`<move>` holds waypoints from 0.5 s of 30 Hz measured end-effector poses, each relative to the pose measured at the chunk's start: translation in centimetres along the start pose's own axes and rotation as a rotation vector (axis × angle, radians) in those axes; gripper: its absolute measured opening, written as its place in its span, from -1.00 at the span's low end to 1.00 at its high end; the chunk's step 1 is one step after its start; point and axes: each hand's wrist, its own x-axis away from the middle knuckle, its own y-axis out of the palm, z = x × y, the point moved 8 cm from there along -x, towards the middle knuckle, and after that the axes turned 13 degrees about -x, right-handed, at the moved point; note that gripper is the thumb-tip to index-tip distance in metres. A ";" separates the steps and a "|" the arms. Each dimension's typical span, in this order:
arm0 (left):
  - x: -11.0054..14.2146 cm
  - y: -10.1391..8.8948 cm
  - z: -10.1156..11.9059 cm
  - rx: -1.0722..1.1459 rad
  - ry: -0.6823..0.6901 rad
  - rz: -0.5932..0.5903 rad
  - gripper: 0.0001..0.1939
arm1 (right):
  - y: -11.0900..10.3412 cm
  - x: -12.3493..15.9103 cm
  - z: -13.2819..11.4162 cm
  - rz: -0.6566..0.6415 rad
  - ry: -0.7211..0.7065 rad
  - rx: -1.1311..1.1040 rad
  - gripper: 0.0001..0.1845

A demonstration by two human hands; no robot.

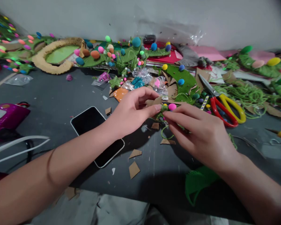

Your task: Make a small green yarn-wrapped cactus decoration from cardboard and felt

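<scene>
Near the front edge of the tabletop [162, 165] lies a bright green flat piece [198, 181]; left of it, a white-edged black phone [109, 153] (partly covered by the left forearm [79, 156]). Over the middle, the left hand [133, 109] has its fingers clamped on a small brown cardboard piece wrapped in green yarn [157, 101]; the right hand [199, 131] pinches its yarn-wrapped end, fingers together. Beyond lie red-and-yellow-handled scissors [224, 107].

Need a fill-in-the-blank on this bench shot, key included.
The scissors have one red handle and one ____ handle.
The phone lies partly beneath the ____ forearm.
The left hand and right hand meet at cardboard and ____ yarn.
A ____ ball sits beside that yarn.

yellow; left; green; pink
</scene>
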 end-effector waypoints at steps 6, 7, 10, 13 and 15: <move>0.3 0.9 -0.6 0.142 -0.071 -0.109 -0.73 | -0.1 -0.3 1.0 0.024 0.043 -0.149 -0.79; 0.4 1.1 -0.5 0.140 -0.083 -0.141 -0.73 | -0.2 -0.3 1.3 0.028 0.068 -0.192 -0.79; 0.6 1.7 -0.3 0.098 -0.111 -0.235 -0.75 | -0.5 -0.6 2.2 0.057 0.147 -0.277 -0.81; 0.7 1.9 -0.2 0.003 -0.109 -0.281 -0.78 | -0.8 -0.7 2.6 0.056 0.194 -0.294 -0.85; 0.8 2.0 -0.4 -0.082 -0.089 -0.298 -0.78 | -0.8 -0.9 2.6 0.027 0.215 -0.280 -0.87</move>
